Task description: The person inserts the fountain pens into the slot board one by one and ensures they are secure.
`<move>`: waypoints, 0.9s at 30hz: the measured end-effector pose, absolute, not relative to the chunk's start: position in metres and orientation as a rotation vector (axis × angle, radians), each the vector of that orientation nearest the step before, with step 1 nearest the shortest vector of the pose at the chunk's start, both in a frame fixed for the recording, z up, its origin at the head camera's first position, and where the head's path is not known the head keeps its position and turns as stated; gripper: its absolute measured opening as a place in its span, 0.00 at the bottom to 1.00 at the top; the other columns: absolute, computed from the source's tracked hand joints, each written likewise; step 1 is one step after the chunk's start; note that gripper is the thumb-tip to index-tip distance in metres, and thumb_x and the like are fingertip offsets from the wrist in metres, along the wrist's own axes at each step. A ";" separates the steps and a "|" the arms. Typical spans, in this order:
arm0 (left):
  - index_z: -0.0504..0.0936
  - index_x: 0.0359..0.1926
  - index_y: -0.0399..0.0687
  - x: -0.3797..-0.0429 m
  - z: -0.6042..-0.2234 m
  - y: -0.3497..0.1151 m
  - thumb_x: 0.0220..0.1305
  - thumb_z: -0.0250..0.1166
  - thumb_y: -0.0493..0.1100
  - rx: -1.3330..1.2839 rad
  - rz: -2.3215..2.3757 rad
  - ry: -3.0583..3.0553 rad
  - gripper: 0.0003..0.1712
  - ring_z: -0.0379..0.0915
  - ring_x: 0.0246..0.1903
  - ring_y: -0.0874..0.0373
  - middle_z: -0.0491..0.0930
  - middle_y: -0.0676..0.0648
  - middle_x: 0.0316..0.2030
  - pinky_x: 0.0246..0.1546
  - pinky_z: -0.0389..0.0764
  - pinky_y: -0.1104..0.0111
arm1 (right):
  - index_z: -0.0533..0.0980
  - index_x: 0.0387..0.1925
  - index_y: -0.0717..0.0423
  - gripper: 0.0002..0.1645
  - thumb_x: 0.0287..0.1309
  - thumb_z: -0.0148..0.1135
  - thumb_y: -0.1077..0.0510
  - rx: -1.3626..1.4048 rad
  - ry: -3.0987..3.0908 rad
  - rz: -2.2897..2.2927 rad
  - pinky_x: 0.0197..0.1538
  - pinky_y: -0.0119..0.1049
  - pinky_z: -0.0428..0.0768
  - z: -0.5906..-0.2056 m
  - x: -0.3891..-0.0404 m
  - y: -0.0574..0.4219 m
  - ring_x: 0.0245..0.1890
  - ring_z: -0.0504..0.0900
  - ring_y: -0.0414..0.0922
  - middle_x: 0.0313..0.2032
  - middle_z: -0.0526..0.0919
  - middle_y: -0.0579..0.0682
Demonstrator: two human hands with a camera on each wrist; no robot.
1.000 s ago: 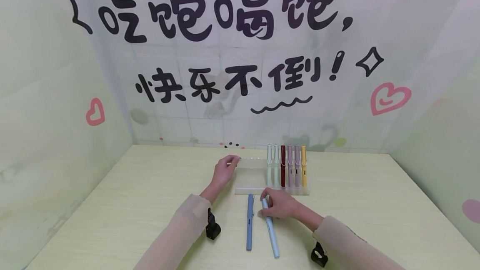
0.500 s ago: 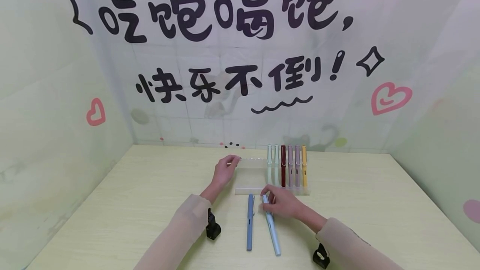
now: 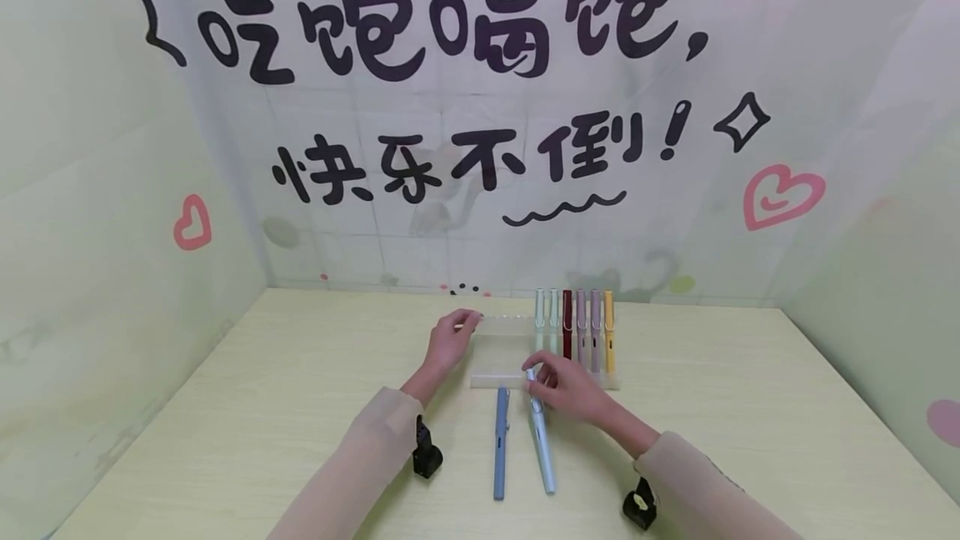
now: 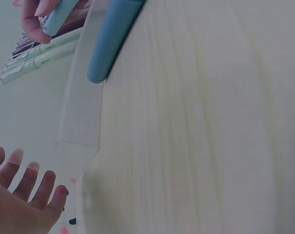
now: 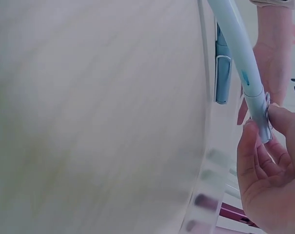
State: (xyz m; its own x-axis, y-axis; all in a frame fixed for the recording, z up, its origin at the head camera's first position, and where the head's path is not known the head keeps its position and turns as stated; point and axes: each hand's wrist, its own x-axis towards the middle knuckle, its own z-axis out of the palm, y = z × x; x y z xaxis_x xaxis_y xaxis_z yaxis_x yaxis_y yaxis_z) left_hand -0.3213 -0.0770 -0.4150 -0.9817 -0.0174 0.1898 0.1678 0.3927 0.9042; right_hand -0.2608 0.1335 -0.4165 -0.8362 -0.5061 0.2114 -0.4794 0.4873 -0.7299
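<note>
My right hand (image 3: 573,394) pinches the capped end of a light blue pen (image 3: 543,452) between thumb and fingers, at the front of a clear pen rack (image 3: 495,380). The pen slants, its other end toward me; the right wrist view shows the grip near the clip on its cap (image 5: 258,109). The left hand (image 3: 447,344) holds the rack's upper left corner, with fingertips seen through the clear plastic in the left wrist view. Between the hands a darker blue pen (image 3: 500,448) lies on the table before the rack.
Upright in the rack's right part stand several pens: pale green (image 3: 540,311), dark red (image 3: 567,319), purple (image 3: 596,319) and yellow (image 3: 609,332). The rack's left part holds no pens. A printed cloth backdrop (image 3: 390,257) rises behind the wooden table (image 3: 225,432).
My right hand has moved up and forward toward the rack, drawing the light blue pen along with it. The left hand and the darker blue pen have stayed in place.
</note>
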 end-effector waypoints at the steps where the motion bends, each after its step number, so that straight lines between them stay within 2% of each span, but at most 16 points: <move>1: 0.78 0.45 0.37 -0.321 -0.415 -0.077 0.68 0.51 0.46 -0.133 -1.641 -2.478 0.17 0.73 0.43 0.49 0.78 0.40 0.42 0.42 0.75 0.60 | 0.71 0.44 0.63 0.14 0.58 0.59 0.61 -0.894 2.680 -1.314 0.22 0.30 0.74 -0.416 -0.262 0.134 0.20 0.72 0.39 0.24 0.75 0.46; 7: 0.79 0.45 0.37 -0.321 -0.414 -0.077 0.68 0.52 0.46 -0.126 -1.657 -2.466 0.17 0.73 0.43 0.48 0.78 0.40 0.42 0.43 0.75 0.60 | 0.71 0.43 0.65 0.14 0.58 0.58 0.61 -0.924 2.680 -1.421 0.21 0.31 0.74 -0.407 -0.266 0.135 0.19 0.72 0.39 0.23 0.75 0.47; 18: 0.79 0.45 0.38 -0.322 -0.416 -0.077 0.68 0.52 0.46 -0.123 -1.641 -2.478 0.17 0.74 0.43 0.49 0.78 0.41 0.42 0.42 0.75 0.60 | 0.72 0.42 0.59 0.12 0.56 0.61 0.60 -0.899 2.829 -1.441 0.20 0.31 0.73 -0.382 -0.275 0.140 0.18 0.72 0.38 0.23 0.76 0.46; 27: 0.79 0.44 0.37 -0.321 -0.415 -0.077 0.68 0.52 0.46 -0.129 -1.644 -2.474 0.17 0.73 0.42 0.50 0.78 0.38 0.41 0.40 0.75 0.61 | 0.73 0.45 0.59 0.13 0.58 0.59 0.59 -0.857 2.866 -1.479 0.21 0.33 0.74 -0.359 -0.279 0.136 0.19 0.73 0.42 0.25 0.76 0.47</move>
State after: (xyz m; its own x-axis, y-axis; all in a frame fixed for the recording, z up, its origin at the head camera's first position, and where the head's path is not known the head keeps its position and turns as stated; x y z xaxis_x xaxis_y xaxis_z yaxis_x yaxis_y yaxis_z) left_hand -0.3206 -0.0772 -0.4149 -0.9821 -0.0210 0.1870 0.1643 0.3889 0.9065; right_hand -0.2792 0.1357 -0.3594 -0.8502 -0.3511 0.3923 -0.5231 0.4801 -0.7041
